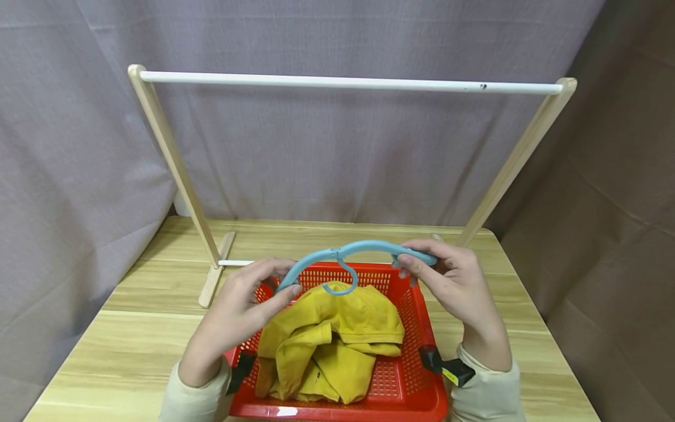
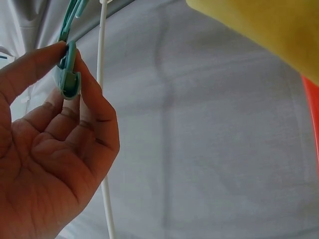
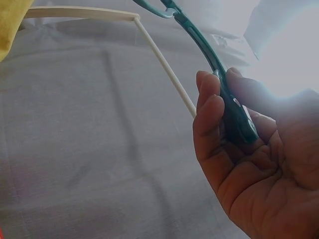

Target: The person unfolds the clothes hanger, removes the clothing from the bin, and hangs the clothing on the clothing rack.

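A light blue plastic clothes hanger (image 1: 369,246) is held up by both hands above a red basket (image 1: 429,375). Its hook hangs toward the person, over the yellow garment (image 1: 348,357) bunched inside the basket. My left hand (image 1: 242,305) pinches one end of the hanger between thumb and fingers; in the left wrist view that hanger end (image 2: 70,82) pokes out past the fingertips. The other end lies in my right hand (image 1: 456,281), thumb on top and fingers curled beneath. From the right wrist, this hanger arm (image 3: 229,109) runs down into the palm.
Behind the basket stands a rack with wooden side posts (image 1: 174,152) and a white top rail (image 1: 337,83). A wooden foot (image 1: 216,269) and a low white bar (image 1: 234,263) sit on the wood-grain table (image 1: 121,346). Grey cloth (image 1: 337,158) hangs behind.
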### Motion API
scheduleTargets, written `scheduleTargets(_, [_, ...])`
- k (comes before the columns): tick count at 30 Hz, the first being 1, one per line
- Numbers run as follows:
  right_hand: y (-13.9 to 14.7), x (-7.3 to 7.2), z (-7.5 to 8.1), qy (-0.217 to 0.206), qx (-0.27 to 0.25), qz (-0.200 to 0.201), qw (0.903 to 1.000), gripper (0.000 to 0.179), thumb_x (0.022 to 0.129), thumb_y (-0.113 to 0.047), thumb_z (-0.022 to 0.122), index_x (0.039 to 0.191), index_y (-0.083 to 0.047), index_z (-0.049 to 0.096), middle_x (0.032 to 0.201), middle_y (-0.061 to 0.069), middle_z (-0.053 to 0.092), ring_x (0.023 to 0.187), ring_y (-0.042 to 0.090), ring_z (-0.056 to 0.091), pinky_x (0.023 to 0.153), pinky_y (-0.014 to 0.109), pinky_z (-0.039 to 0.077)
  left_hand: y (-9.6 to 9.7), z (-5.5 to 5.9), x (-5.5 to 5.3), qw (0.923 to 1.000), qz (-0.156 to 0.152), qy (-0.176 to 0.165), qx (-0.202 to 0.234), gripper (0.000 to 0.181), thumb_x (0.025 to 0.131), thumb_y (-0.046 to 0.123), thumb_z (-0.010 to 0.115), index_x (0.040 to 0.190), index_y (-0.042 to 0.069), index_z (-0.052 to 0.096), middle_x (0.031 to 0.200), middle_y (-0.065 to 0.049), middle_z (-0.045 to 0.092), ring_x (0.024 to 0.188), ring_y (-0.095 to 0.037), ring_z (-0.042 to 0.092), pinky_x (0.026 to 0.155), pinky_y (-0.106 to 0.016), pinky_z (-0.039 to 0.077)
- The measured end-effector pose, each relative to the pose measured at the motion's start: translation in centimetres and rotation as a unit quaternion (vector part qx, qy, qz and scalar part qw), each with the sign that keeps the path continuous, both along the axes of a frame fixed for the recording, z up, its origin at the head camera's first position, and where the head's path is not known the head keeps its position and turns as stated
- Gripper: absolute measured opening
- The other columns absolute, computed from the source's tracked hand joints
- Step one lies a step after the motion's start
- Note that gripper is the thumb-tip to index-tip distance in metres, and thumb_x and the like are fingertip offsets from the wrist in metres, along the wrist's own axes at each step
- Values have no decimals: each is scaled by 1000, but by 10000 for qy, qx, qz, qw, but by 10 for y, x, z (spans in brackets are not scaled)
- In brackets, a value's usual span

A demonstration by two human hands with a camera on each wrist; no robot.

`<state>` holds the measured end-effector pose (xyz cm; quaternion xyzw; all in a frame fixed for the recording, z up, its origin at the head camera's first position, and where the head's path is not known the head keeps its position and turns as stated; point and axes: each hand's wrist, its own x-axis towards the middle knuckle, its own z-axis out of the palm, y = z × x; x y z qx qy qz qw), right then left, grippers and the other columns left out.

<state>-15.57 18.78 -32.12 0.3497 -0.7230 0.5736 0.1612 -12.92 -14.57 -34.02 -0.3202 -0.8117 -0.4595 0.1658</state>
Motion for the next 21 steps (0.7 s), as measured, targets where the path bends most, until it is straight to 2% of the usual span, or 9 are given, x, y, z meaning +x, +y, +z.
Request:
scheduleTargets(9, [0,0,1,-12,-14,22,10000,24,88,17,66,106,2,72,84,11,70,64,20,61,54,27,53,-1,0,0,9997,110,58,218,22,91,6,74,111,15,69,92,9,68,79,-9,66,71,-27,56])
scheduleTargets(13, [0,-1,1,59,-135,173,9997,26,86,20,65,107,4,71,82,14,69,64,21,61,54,27,53,-1,-1,-1,9980,25,-236,591,22,92,5,73,112,13,69,94,0,70,75,-12,69,61,-26,57])
scheduleTargets(15, [1,-2,0,106,-201,241,9995,27,86,21,64,107,5,71,82,16,69,64,22,62,55,26,54,-3,-1,-1,9968,26,-342,725,23,92,3,73,113,11,69,94,-4,72,75,-15,71,60,-28,57])
scheduleTargets(21, [6,-3,-1,43,-210,99,9997,28,86,21,64,108,6,70,81,13,70,62,20,63,56,25,55,-9,2,-1,9957,266,-374,808,24,90,5,75,113,11,71,94,2,75,77,-15,72,67,-29,59])
